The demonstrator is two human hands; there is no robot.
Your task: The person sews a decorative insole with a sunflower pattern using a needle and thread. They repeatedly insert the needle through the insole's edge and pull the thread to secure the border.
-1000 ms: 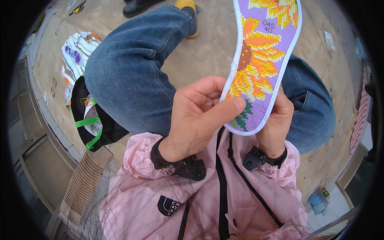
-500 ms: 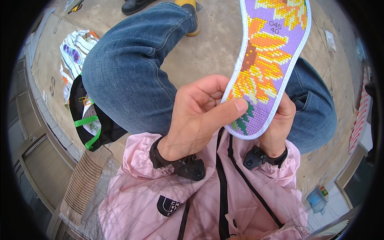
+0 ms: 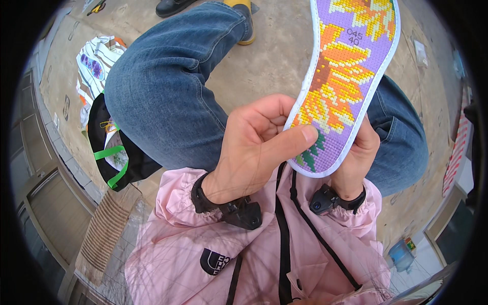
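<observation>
An embroidered shoe insole (image 3: 345, 76) with yellow-orange sunflowers, green leaves and purple ground fills the upper right, its pale edging facing me. My left hand (image 3: 254, 147) pinches its lower left edge, thumb on the stitched face and fingers curled behind. Behind the insole's lower right edge is my right hand (image 3: 358, 157), fingers bent and closed. The insole covers most of those fingertips, so what they grip, if anything, is hidden. No needle or thread can be made out at either hand.
Left of my knee sits a black bag (image 3: 101, 137) with green straps. Beyond it, a striped cloth (image 3: 104, 48) bears a purple-patterned piece. Yellow-handled scissors (image 3: 96, 7) lie at the far left. A clear blue water container (image 3: 401, 254) stands lower right.
The insole has shifted slightly to the right, its upper part most. My right hand has moved a little the same way behind it; the left hand keeps its pinch.
</observation>
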